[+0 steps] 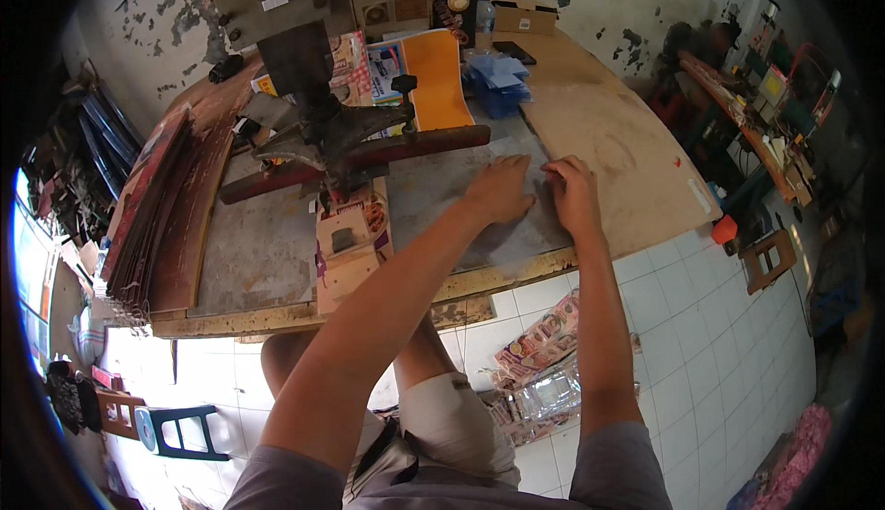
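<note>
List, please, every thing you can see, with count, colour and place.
Table: one, grey and brown, centre.
Machine: one, dark with red bar, above table.
Printed card: at least one, pink, under machine.
Clear sheet: apparently one, colourless, near fingers.
Strips: several, reddish-brown, table's left.
Large sheet: one, orange, behind red bar.
Plastic pile: one, blue, table's back.
Box: one, brown, table's back.
Stool: one, blue, lower left.
Printed packaging: several, pink, floor.
Edge clutter: uncountable, mixed, both sides.
Left fingers: several, bare, over table.
Right fingers: several, bare, beside left.
</note>
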Tool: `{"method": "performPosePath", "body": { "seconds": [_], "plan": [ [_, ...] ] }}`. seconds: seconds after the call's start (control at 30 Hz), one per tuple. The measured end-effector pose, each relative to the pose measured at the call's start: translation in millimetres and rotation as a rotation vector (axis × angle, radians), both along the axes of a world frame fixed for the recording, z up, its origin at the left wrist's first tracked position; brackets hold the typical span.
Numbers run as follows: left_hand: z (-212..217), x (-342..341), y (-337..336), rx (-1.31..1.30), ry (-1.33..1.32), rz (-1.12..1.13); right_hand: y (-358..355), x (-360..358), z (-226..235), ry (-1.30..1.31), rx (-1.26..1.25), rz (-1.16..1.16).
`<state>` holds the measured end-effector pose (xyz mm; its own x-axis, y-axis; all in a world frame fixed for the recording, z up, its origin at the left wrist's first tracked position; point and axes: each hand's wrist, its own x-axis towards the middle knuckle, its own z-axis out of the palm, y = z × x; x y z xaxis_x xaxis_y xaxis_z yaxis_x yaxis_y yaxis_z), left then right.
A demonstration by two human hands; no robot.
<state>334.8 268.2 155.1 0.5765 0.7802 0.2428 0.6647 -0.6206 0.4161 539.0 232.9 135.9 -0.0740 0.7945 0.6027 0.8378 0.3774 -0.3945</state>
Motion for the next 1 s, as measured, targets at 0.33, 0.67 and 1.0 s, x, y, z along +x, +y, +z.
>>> {"method": "performPosePath", "body": {
  "seconds": [0.33,0.67,1.0],
  "plan": [
    [17.1,-6.5,-8.5,0.030,-0.058,0.045,-2.1,-11.2,5.8,0.047,0.233,-0.112],
    [29.6,-0.7,-22.3,-0.385,-0.581,0.017,-13.5,-12.2,22.2,0.462,0.135,-0.075],
    [102.7,-70.4,-96.3,-0.452,-1.095,-0.137,-82.1,-31.7,84.5,0.825,-0.233,0.537]
  ]
}}
